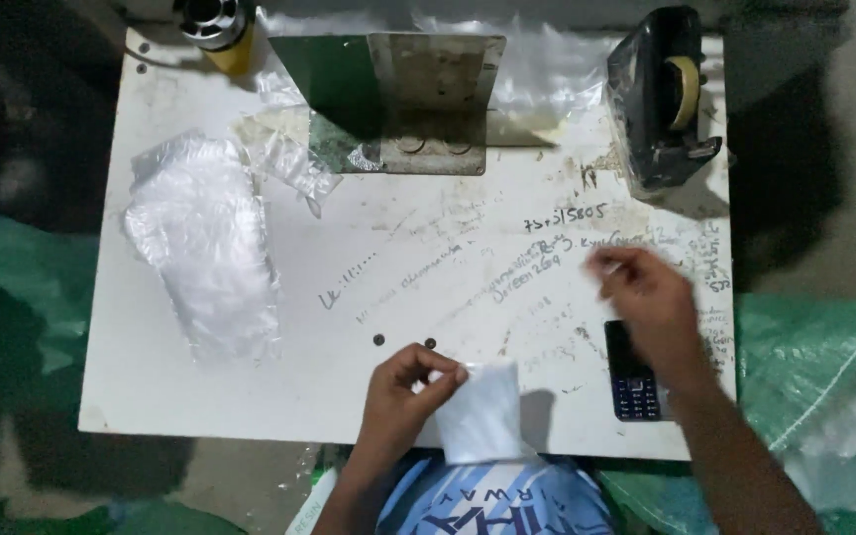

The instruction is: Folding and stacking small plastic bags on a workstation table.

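Note:
My left hand (403, 394) pinches the top corner of a small folded white packet (480, 411) at the near edge of the white table (200, 386). The packet stands over a blue and white printed cloth (492, 505) below the table edge. My right hand (646, 292) is raised above the table at the right, blurred, fingers loosely curled with nothing clearly in them. It hovers just above a dark keypad phone (632, 376) lying on the table.
A pile of clear plastic bags (205, 248) lies at the left. A green and metal bracket (398, 99) stands at the back centre, a black tape dispenser (661, 99) at the back right. Green woven sacks (814, 367) lie around the table.

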